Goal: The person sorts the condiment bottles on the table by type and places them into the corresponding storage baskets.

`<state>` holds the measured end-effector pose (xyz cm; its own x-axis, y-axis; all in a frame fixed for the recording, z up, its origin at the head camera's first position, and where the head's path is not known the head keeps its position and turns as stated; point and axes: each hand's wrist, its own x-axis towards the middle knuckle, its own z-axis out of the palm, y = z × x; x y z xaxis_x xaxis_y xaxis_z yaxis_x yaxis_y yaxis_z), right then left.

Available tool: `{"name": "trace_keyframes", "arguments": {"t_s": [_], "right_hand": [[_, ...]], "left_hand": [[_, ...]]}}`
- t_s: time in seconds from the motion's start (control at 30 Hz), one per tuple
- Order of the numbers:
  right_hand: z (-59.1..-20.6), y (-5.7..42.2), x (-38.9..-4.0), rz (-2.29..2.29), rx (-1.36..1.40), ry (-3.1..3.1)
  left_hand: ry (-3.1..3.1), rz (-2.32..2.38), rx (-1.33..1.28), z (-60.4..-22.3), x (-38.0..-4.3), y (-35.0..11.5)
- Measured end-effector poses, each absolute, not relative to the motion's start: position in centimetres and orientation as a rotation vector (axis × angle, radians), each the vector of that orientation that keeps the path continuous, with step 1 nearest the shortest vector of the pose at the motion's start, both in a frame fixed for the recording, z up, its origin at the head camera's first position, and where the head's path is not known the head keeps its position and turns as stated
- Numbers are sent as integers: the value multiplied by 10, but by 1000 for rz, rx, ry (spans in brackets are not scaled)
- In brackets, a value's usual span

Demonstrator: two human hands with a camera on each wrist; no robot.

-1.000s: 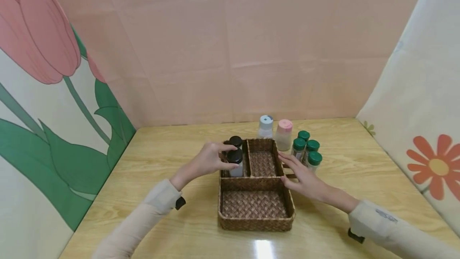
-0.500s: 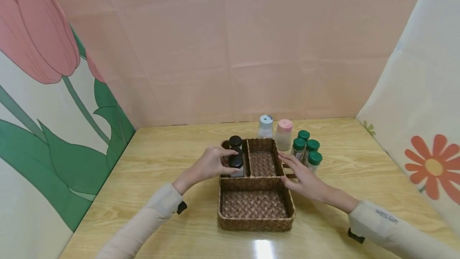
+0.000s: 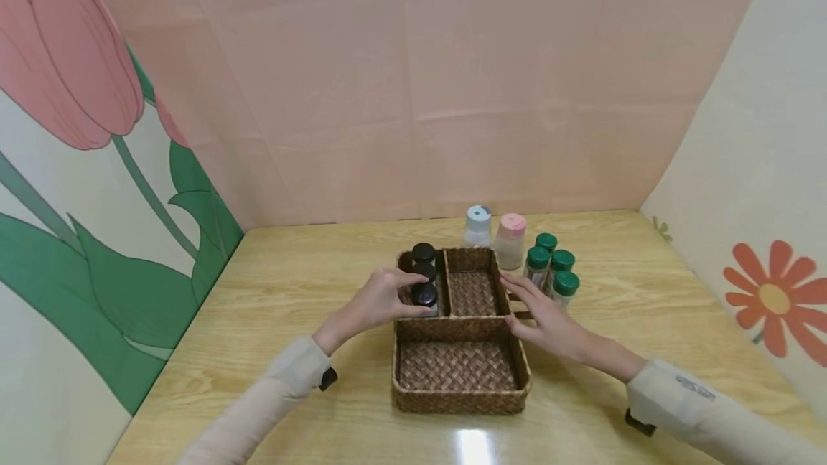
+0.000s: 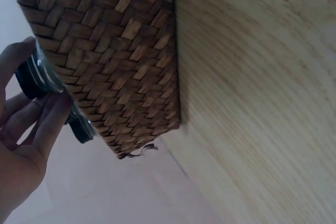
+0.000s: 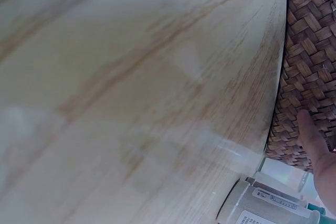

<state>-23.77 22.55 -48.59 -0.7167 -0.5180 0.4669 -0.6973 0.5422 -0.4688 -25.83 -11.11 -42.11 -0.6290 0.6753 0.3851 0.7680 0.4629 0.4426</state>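
Observation:
A woven basket [image 3: 460,402] with three compartments stands on the table. In its back left compartment, black-lidded jars stand upright in a row, one behind another. My left hand [image 3: 377,300] pinches the nearest jar [image 3: 424,295] between thumb and fingers, low in that compartment; its lower part is hidden by the basket wall. The left wrist view shows the same jar [image 4: 34,77] between the fingers above the basket rim, with another jar [image 4: 82,128] behind. My right hand [image 3: 549,321] rests with extended fingers against the basket's right side; a finger [image 5: 312,135] touches the weave.
Several green-capped bottles [image 3: 538,264] stand close together just right of the basket. Behind it are a blue-capped bottle [image 3: 478,224] and a pink-capped bottle [image 3: 511,241]. A pink curtain [image 3: 413,128] hangs at the table's back edge.
My left hand has come slightly nearer and lower with the black-lidded jar, so that the middle lid shows more. The right hand and the basket have stayed in place.

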Motion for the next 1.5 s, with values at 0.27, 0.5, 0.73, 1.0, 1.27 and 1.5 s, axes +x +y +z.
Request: {"name": "trace_keyframes", "arguments": {"t_s": [0.27,0.5,0.73,1.0,1.27,1.5], "right_hand": [[-487,225,-237,955,1015,-2504],[-487,225,-237,938,1016,-2491],[-487,226,-239,943,1019,-2502],[-486,226,-241,921,1026,-2494],[-488,226,-240,914,1022,-2504],[-487,227,-242,934,1048,-2486]], "left_hand": [[-2534,-893,-1273,-426,-257,-112],[-2560,-931,-1227,-428,-254,-111],[-2494,-979,-1251,-433,-254,-110],[-2458,-935,-1291,-432,-253,-111],[-2482,-958,-1289,-434,-251,-114],[-2492,-1048,-1223,-437,-249,-116]]}}
